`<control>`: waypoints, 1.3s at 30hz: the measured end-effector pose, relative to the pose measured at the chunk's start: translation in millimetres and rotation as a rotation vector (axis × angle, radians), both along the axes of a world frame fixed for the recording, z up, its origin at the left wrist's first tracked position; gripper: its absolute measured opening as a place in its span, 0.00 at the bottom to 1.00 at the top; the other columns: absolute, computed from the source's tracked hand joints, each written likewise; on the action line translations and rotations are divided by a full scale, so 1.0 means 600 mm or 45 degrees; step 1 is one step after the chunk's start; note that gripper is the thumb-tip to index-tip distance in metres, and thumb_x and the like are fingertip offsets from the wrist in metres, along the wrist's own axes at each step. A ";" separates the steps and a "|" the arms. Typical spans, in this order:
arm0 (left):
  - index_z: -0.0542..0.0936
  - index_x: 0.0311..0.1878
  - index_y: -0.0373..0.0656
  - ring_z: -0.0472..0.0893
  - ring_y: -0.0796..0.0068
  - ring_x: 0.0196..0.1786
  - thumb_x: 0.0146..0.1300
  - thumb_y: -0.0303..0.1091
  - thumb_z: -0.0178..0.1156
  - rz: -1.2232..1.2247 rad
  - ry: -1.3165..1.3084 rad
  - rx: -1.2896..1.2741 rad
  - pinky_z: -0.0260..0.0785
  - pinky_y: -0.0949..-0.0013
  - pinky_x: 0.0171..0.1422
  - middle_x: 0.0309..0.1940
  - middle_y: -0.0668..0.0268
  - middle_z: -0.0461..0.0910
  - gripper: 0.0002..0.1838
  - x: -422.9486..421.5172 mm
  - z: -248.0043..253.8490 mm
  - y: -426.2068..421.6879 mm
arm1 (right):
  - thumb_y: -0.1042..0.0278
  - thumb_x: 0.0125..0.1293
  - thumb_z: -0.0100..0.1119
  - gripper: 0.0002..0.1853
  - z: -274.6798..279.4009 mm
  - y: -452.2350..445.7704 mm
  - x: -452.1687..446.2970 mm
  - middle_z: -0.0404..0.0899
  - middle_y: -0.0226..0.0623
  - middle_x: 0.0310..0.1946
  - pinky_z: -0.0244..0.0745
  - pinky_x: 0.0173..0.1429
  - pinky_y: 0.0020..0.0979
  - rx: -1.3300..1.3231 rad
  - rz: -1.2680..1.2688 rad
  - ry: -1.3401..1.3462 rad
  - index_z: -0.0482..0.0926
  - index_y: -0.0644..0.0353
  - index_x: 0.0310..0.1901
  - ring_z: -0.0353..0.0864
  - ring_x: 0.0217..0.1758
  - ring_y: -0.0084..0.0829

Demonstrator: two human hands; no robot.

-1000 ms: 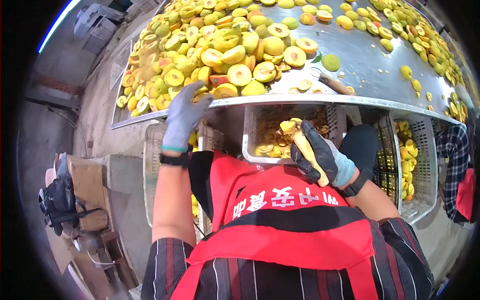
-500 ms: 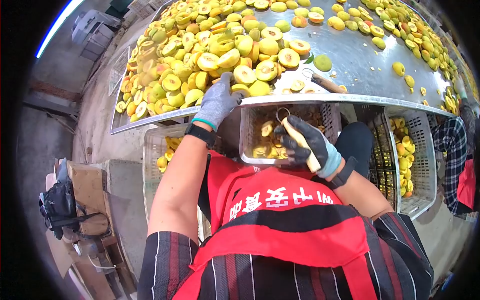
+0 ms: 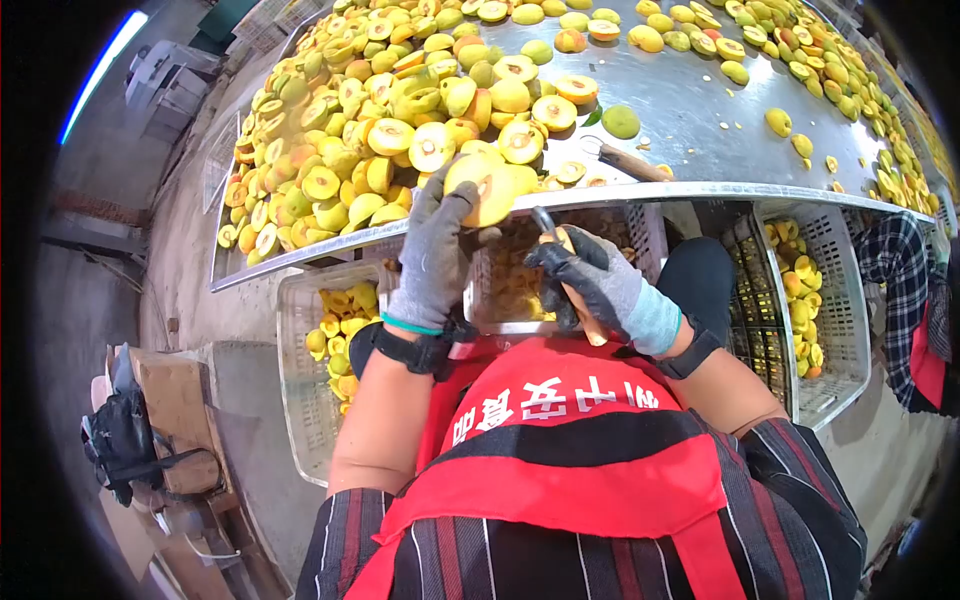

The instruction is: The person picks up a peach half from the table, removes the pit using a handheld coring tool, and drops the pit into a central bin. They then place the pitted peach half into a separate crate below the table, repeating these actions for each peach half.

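My left hand, in a grey glove, is closed on a yellow peach half, raised just over the near edge of the table with its cut face turned toward my right. My right hand, gloved in grey and black, grips a pitting tool by its pale wooden handle. The tool's metal end points up toward the peach half, a small gap apart. Behind my left hand lies a big heap of halved peaches. A similar wooden-handled loop tool rests on the table near its edge.
The metal table holds more peaches at its far right. Below its edge sit a crate of scraps between my knees, a crate of peach halves at left and another crate at right. A co-worker's checked sleeve shows at far right.
My left hand has lifted a peach half from the heap's near edge and brought it rightward and nearer. My right hand has turned the tool's metal end up toward it.
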State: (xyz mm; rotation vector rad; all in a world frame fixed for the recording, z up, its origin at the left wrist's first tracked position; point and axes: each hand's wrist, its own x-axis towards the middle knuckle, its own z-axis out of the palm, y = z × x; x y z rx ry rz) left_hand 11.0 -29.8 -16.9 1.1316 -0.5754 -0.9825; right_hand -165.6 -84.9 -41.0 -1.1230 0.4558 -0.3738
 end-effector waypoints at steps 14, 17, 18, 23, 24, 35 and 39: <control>0.61 0.59 0.37 0.68 0.69 0.56 0.64 0.35 0.47 0.031 -0.587 -0.208 0.61 0.67 0.60 0.53 0.56 0.66 0.21 -0.057 0.010 0.036 | 0.58 0.64 0.48 0.17 0.029 0.027 0.022 0.73 0.54 0.32 0.70 0.39 0.45 -1.157 -0.249 0.259 0.69 0.65 0.43 0.75 0.35 0.52; 0.61 0.59 0.36 0.67 0.68 0.56 0.65 0.36 0.46 0.119 -0.891 -0.244 0.60 0.67 0.61 0.53 0.55 0.65 0.22 -0.058 0.003 0.038 | 0.59 0.64 0.47 0.16 0.028 0.035 0.031 0.72 0.54 0.33 0.70 0.39 0.45 -0.978 -0.207 0.305 0.69 0.66 0.42 0.74 0.34 0.53; 0.61 0.59 0.35 0.67 0.68 0.55 0.65 0.37 0.45 0.169 -1.015 -0.263 0.60 0.67 0.60 0.53 0.55 0.65 0.22 -0.058 -0.001 0.038 | 0.60 0.64 0.46 0.15 0.031 0.038 0.034 0.72 0.54 0.33 0.70 0.39 0.45 -0.851 -0.210 0.321 0.69 0.65 0.42 0.74 0.34 0.54; 0.62 0.58 0.35 0.69 0.67 0.53 0.66 0.37 0.44 0.183 -1.016 -0.302 0.63 0.65 0.58 0.52 0.54 0.66 0.21 -0.051 -0.010 0.041 | 0.60 0.65 0.49 0.12 0.040 0.042 0.033 0.71 0.36 0.19 0.69 0.27 0.32 -0.707 -0.094 0.174 0.67 0.62 0.38 0.73 0.21 0.29; 0.62 0.58 0.35 0.69 0.67 0.53 0.66 0.37 0.44 0.148 -1.044 -0.290 0.63 0.65 0.58 0.52 0.54 0.66 0.21 -0.047 -0.010 0.043 | 0.60 0.65 0.49 0.12 0.034 0.042 0.034 0.71 0.36 0.19 0.69 0.27 0.32 -0.703 -0.096 0.175 0.67 0.62 0.38 0.73 0.21 0.29; 0.56 0.63 0.37 0.67 0.64 0.58 0.68 0.42 0.45 0.205 -1.194 -0.374 0.58 0.61 0.64 0.56 0.53 0.65 0.27 -0.074 -0.013 0.055 | 0.64 0.64 0.47 0.11 0.062 0.047 0.030 0.75 0.43 0.24 0.73 0.27 0.32 -0.358 -0.043 0.231 0.68 0.64 0.41 0.76 0.22 0.35; 0.58 0.62 0.37 0.66 0.64 0.58 0.68 0.38 0.44 0.147 -1.373 -0.381 0.57 0.61 0.64 0.57 0.53 0.64 0.23 -0.060 -0.017 0.060 | 0.64 0.62 0.48 0.11 0.083 0.035 0.021 0.74 0.47 0.26 0.73 0.35 0.36 0.002 0.228 0.310 0.69 0.62 0.41 0.77 0.30 0.41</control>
